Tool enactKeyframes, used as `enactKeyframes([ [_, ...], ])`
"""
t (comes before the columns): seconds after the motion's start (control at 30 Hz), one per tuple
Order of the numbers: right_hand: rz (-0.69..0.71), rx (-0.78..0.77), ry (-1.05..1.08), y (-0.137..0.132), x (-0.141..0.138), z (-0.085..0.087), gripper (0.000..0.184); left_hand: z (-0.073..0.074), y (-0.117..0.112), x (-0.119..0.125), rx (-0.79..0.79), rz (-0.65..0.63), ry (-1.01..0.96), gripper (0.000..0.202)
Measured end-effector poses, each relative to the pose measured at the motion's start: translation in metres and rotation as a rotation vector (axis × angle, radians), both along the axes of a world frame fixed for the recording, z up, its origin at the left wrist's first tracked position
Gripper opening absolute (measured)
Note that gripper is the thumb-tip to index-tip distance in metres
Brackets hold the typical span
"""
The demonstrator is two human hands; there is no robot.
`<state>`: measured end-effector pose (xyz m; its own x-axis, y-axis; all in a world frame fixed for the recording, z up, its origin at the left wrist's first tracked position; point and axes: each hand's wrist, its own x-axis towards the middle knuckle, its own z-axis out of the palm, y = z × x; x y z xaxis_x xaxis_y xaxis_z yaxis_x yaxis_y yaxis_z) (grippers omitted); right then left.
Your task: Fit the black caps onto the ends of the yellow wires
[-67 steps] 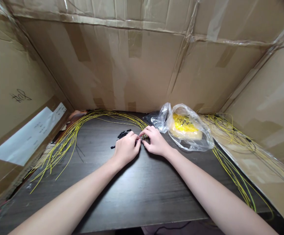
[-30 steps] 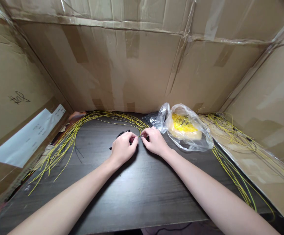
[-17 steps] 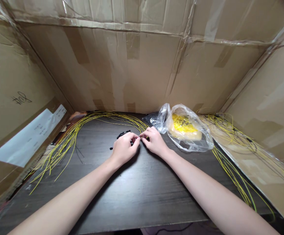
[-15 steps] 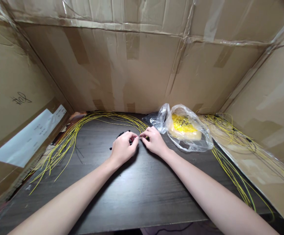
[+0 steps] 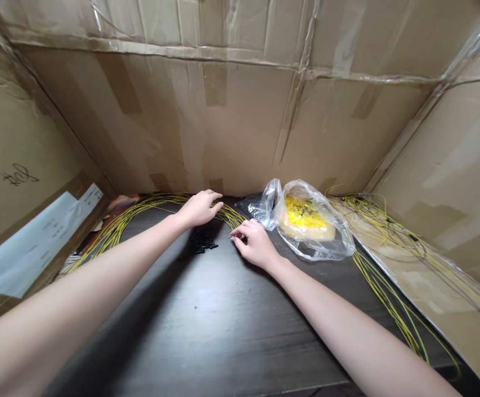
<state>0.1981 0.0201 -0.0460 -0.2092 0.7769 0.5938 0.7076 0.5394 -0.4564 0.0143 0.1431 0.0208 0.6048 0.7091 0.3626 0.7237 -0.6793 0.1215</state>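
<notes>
Yellow wires (image 5: 140, 205) curve in an arc across the far edge of the dark tabletop (image 5: 223, 353).
The left hand (image 5: 201, 209) rests on the arc, fingers slightly spread; the right hand (image 5: 255, 244) is just beside its end, fingers (image 5: 236, 234) bunched, though any pinch is too small to tell. Short black tubes (image 5: 202, 243) lie between the hands, and a clear plastic bag (image 5: 339, 251) sits beyond the right hand.

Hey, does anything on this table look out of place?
Yes, the small black pieces lie loose in a scattered little heap on the dark table, unlike the yellow pieces, which sit inside the plastic bag.
</notes>
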Motion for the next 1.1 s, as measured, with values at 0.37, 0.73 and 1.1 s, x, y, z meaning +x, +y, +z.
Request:
enactKeyframes([
  [0.37,-0.007,-0.012,0.018,-0.001,0.000,0.001,0.009,-0.010,-0.002,-0.004,-0.154,0.107,-0.019,0.030],
  [0.73,-0.011,-0.027,0.049,-0.002,0.000,0.004,0.009,-0.036,-0.042,-0.030,-0.365,0.070,-0.242,0.032],
  [1.1,-0.021,-0.023,0.109,-0.002,-0.001,0.004,0.011,-0.025,-0.062,-0.033,-0.363,0.035,-0.258,0.029],
])
